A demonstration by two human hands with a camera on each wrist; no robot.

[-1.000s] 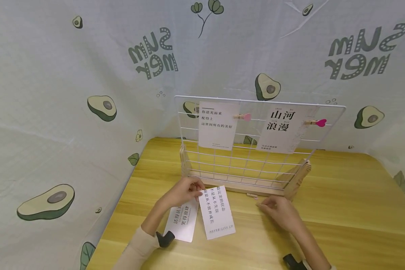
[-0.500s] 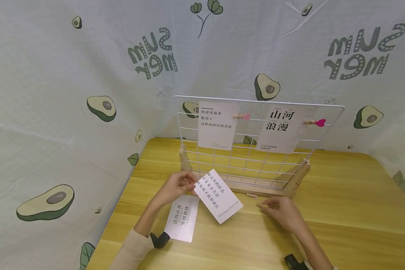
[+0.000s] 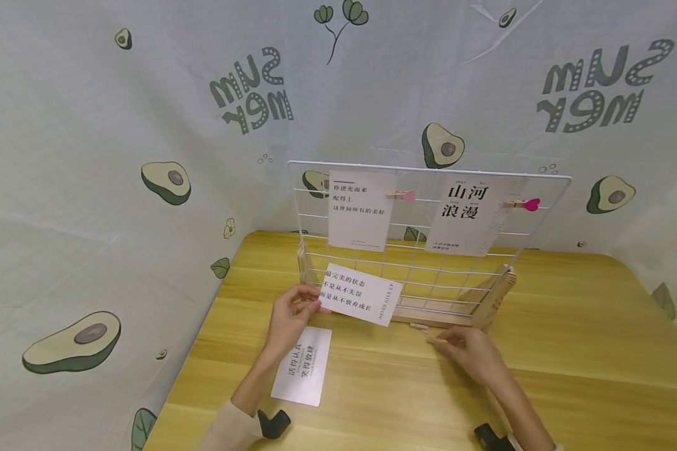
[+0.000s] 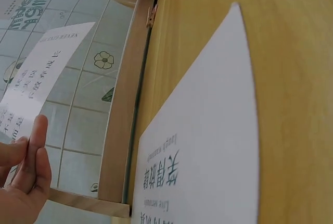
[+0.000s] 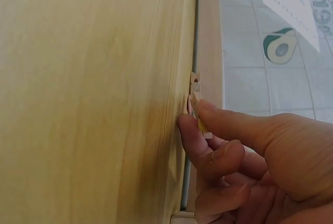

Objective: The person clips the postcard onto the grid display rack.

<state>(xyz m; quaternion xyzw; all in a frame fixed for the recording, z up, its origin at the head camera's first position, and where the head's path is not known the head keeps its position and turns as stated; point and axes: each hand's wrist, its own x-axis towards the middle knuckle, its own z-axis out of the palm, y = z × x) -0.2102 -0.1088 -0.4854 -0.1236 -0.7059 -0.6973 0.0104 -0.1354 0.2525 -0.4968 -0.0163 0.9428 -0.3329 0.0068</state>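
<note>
My left hand (image 3: 289, 315) pinches one short edge of a white printed card (image 3: 361, 295) between thumb and fingers. Its lines of characters run sideways across it, with "NEVER GIVE UP" along the far short edge. The card overlaps the lower left of the white wire grid (image 3: 410, 289) in the head view. Down near the table, my right hand (image 3: 474, 356) pinches a small wooden clothespin (image 5: 205, 128) with a bit of yellow on it. Another clothespin (image 3: 420, 327) lies on the table just beyond those fingertips, along the grid's wooden base (image 3: 429, 312).
A second white card (image 3: 303, 369) lies flat on the wooden table (image 3: 383, 401) beside my left forearm. Two cards hang on the grid, one by a light pink heart clothespin (image 3: 404, 195), one by a deep pink heart clothespin (image 3: 527, 204). An avocado-print cloth (image 3: 203, 113) rises behind.
My left hand has lifted the card up toward the grid and turned it from upright to nearly sideways, uncovering more of the card on the table. My right hand stays almost still.
</note>
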